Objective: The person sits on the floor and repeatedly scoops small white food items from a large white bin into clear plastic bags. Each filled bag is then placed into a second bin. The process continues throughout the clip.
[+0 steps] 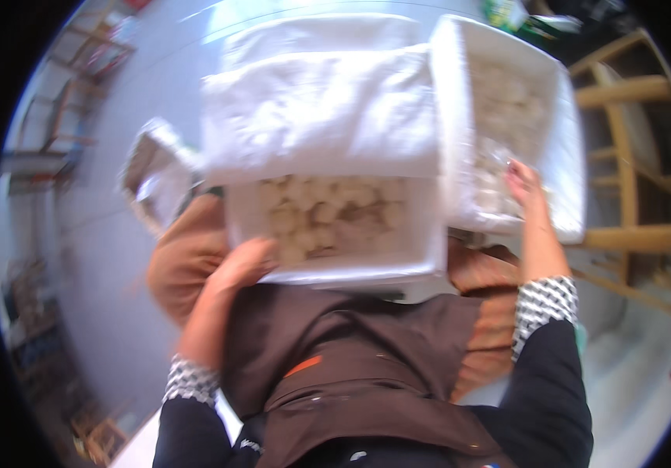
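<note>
A white-lined box [335, 275] stands before me between my knees, with many pale, roundish pieces [318, 213] in it, too blurred to name. White cloth [324, 117] covers its far part. My left hand [253, 260] is at the box's near left corner, fingers curled inward; its grip is blurred. To the right stands a second white-lined box [566, 152] holding pale, lumpy contents [508, 105]. My right hand [524, 181] reaches over its near end, fingertips drawn together beside a shiny, clear item [496, 153]. Blur hides whether the fingers hold it.
A smaller white-lined container [163, 175] stands on the grey floor [113, 263] beyond my left knee. Wooden chair-like frames [622, 158] stand close on the right. Green and white packaging [508, 14] lies at the back right. Wooden furniture [72, 105] lines the far left.
</note>
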`<state>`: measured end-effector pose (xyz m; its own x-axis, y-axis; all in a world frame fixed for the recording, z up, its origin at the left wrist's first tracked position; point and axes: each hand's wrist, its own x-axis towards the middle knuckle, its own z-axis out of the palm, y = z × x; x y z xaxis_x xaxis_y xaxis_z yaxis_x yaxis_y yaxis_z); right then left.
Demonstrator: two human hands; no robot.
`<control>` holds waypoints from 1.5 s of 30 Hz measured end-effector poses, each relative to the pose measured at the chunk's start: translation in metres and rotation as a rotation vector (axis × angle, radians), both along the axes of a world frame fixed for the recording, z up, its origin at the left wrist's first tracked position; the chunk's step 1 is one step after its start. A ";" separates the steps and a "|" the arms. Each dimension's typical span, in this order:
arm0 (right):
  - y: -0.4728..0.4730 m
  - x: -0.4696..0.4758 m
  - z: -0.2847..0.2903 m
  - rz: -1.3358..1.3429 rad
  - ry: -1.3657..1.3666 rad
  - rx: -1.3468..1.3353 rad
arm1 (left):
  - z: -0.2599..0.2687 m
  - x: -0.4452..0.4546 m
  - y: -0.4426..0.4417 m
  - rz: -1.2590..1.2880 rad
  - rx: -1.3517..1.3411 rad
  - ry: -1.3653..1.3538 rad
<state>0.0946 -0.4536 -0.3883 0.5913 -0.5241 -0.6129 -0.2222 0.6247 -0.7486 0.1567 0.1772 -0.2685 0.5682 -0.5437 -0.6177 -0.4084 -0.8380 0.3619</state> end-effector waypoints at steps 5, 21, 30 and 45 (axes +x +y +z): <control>0.012 -0.006 0.013 0.214 0.089 -0.126 | 0.011 -0.003 -0.002 0.016 -0.058 -0.037; 0.209 -0.106 0.112 0.723 0.101 -0.311 | 0.127 0.054 0.086 0.735 -0.670 -0.623; 0.326 -0.163 0.040 1.023 0.174 -0.902 | 0.011 0.107 0.199 1.021 -0.459 -0.536; 0.361 -0.152 0.064 1.134 0.279 -0.842 | -0.071 0.197 0.179 0.899 -0.120 -0.149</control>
